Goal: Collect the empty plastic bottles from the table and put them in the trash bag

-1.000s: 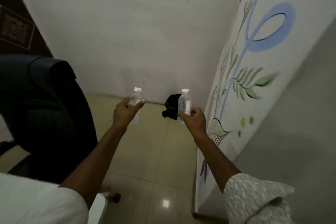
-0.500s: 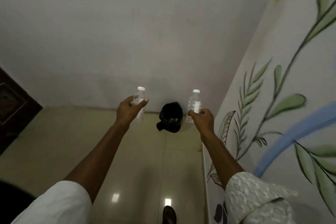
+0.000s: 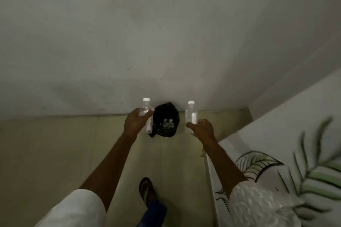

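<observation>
Two clear white-capped bottles [image 3: 146, 110] [image 3: 191, 114], upright, flank black bag [image 3: 166, 120].

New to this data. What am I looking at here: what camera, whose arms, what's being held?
There is no robot: one wide-angle camera worn on a person's head looks forward and down. The two bare arms are the wearer's own. The left hand grips a clear plastic bottle with a white cap; the right hand grips a second bottle. Between them, on the tiled floor against the wall, sits an open black trash bag with bottles already inside. A sandalled foot shows below.
</observation>
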